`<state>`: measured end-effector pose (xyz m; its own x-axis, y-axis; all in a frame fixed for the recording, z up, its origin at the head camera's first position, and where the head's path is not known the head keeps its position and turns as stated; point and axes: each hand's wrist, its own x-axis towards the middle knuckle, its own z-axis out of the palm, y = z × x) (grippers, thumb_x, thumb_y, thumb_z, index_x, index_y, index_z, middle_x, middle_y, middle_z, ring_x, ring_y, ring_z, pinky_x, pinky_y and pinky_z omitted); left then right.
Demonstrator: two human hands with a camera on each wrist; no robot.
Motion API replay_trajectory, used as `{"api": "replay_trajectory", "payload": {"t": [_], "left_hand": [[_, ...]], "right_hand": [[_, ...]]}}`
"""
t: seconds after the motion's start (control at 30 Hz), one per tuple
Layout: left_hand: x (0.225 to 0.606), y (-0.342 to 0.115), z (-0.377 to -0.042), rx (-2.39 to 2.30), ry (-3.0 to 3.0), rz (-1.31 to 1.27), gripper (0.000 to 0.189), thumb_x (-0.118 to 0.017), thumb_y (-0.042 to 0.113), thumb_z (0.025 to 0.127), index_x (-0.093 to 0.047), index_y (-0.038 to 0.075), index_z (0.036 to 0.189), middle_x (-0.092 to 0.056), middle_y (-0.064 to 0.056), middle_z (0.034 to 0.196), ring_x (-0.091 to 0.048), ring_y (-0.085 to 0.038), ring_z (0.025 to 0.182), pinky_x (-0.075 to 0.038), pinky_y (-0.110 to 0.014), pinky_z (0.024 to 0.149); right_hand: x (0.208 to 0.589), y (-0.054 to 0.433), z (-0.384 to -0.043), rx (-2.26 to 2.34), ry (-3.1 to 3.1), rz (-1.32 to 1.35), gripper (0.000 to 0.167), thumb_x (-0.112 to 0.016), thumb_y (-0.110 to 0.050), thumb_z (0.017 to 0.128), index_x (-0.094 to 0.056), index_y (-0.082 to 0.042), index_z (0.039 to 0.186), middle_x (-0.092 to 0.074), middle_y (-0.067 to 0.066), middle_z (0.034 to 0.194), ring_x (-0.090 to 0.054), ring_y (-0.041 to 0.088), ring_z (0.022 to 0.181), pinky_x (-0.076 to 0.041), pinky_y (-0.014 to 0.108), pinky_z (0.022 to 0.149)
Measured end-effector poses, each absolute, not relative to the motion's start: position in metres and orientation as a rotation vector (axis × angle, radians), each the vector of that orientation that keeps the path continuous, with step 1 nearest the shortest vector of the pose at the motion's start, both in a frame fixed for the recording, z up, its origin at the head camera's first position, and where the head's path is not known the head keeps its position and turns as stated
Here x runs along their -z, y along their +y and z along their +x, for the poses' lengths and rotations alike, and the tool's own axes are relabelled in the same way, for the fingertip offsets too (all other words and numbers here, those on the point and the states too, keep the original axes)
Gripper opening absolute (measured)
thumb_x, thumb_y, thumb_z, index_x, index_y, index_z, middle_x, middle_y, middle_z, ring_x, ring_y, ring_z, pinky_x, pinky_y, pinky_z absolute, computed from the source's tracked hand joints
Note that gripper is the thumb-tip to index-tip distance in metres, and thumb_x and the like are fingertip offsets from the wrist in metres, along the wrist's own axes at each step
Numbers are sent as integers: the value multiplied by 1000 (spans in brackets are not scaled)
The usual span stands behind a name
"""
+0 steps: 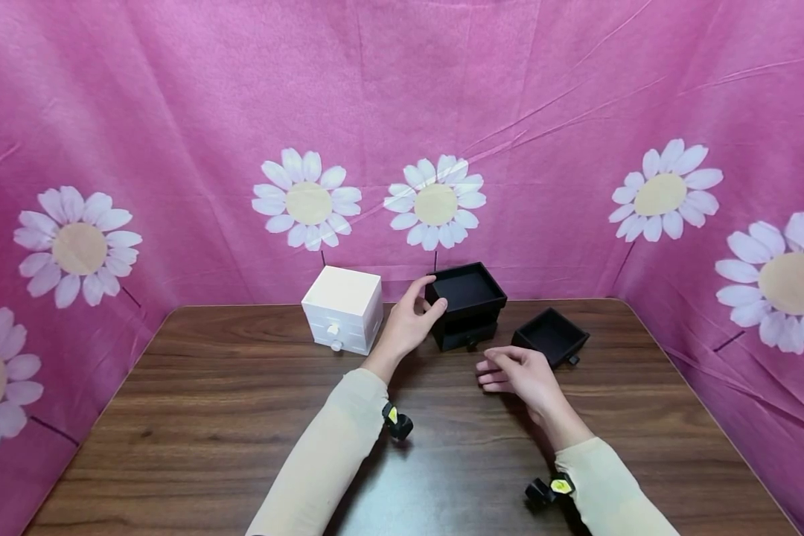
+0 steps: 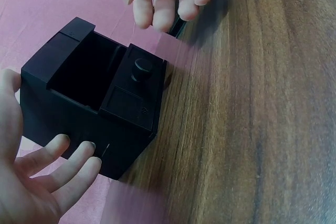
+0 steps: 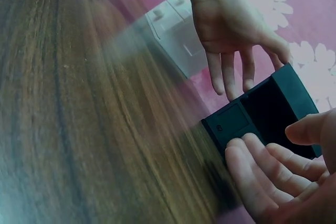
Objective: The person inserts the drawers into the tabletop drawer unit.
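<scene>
My left hand (image 1: 407, 321) touches the left side of a small black drawer box (image 2: 68, 111), its thumb at the upper corner and its other fingers lying along the side wall. The box has a recessed top and an open upper slot; a lower drawer (image 2: 126, 103) with a round knob sits inside below. In front of the box hovers my right hand (image 1: 519, 376), fingers slightly bent and nothing between them. Just behind and right of it, a separate black drawer (image 1: 551, 335) lies on the table, hollow side up, knob facing front right.
A white drawer box (image 1: 343, 305) with two knobs stands left of the black one, close to my left forearm. The wooden table (image 1: 228, 417) ends at pink cloth (image 1: 375, 89) printed with daisies, at the back and both sides.
</scene>
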<state>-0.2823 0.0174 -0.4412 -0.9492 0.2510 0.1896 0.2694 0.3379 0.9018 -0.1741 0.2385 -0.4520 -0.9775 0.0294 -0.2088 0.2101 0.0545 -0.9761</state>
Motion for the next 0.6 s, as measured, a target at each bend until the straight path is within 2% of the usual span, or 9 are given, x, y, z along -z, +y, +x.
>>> {"api": "replay_trajectory", "payload": {"t": [0.2, 0.6], "left_hand": [[441, 17, -281, 1717, -2561, -494, 55, -68, 44, 105, -53, 33, 156, -68, -5, 95, -58, -14, 76, -48, -30, 74], [442, 18, -282, 1701, -2559, -497, 54, -67, 43, 105, -53, 32, 156, -68, -5, 94, -59, -14, 78, -48, -30, 74]], "right_hand": [[454, 244, -172, 2105, 2143, 263, 40, -55, -11, 112, -55, 20, 138, -81, 8, 96, -80, 16, 81, -67, 33, 80], [453, 253, -164, 2093, 2159, 228, 42, -55, -13, 113, -54, 19, 141, -81, 7, 98, -80, 16, 83, -67, 33, 81]]}}
